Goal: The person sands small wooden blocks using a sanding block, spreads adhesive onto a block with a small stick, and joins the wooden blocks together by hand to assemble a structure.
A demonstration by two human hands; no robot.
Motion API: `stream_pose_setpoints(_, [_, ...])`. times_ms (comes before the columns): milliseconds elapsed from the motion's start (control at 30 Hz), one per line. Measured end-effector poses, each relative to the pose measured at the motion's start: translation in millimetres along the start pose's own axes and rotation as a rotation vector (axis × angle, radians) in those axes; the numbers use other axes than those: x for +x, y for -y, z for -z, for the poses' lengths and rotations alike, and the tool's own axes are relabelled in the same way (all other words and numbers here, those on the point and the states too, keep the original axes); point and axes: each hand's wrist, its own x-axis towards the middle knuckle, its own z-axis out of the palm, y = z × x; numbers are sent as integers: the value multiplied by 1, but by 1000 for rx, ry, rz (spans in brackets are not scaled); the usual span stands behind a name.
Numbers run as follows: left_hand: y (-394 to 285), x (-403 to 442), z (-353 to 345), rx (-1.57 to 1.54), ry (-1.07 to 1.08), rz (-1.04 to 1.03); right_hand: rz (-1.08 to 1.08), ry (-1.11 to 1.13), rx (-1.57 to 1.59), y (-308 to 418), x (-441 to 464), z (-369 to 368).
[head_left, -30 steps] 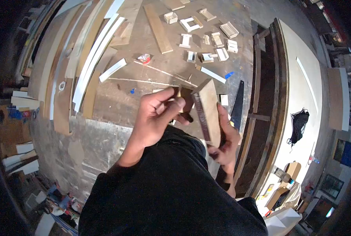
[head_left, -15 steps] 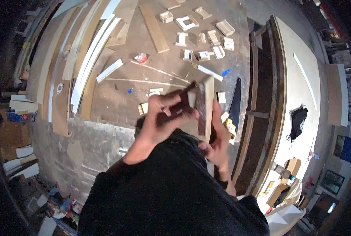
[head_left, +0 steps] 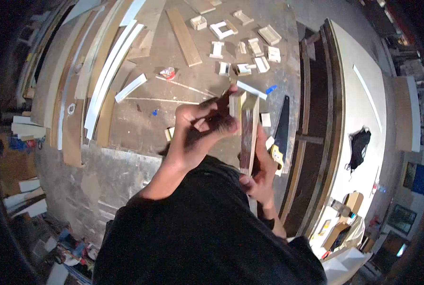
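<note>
We find the right hand point(head_left: 263, 167) clamped on a wooden block point(head_left: 248, 140) with a dark reddish face, raised above the tabletop point(head_left: 138, 130). The left hand point(head_left: 193, 135) is curled about a small pale piece point(head_left: 235, 106) at the block's upper end; blur and shadow leave us unable to tell whether its grip is closed. Dark marks on the yellow handle point(head_left: 277, 153) of a saw point(head_left: 282, 124), near the right hand, are too small for us to read. Small wooden trays point(head_left: 270, 35) lie farther off; a black sleeved garment point(head_left: 207, 228) blocks our view below the hands.
</note>
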Motion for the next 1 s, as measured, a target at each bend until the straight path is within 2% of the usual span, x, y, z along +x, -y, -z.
stream_pose_setpoints(100, [4, -6, 10, 29, -26, -5, -107, -73, 59, -10, 7, 6])
stream_pose_setpoints(300, [4, -4, 15, -73, -53, 43, -164, -190, 189, -20, 3, 19])
stream_pose_setpoints(567, [13, -10, 27, -163, 85, 133, -97, -81, 228, -5, 8, 10])
stream_pose_setpoints(600, [7, -11, 20, -32, 26, 166, -60, -81, 225, -5, 8, 9])
stream_pose_setpoints(733, [-3, -10, 11, 61, 40, 197, -3, -85, 198, -11, 6, 11])
stream_pose_setpoints(867, [8, -14, 10, -111, -37, 160, 0, -58, 168, -10, 5, 9])
stream_pose_setpoints(933, [8, -13, 16, 146, 74, 123, 10, -65, 145, -9, 6, 6])
stream_pose_setpoints(1000, [-2, -14, 13, 154, 143, 100, 4, -98, 119, -8, 7, 5])
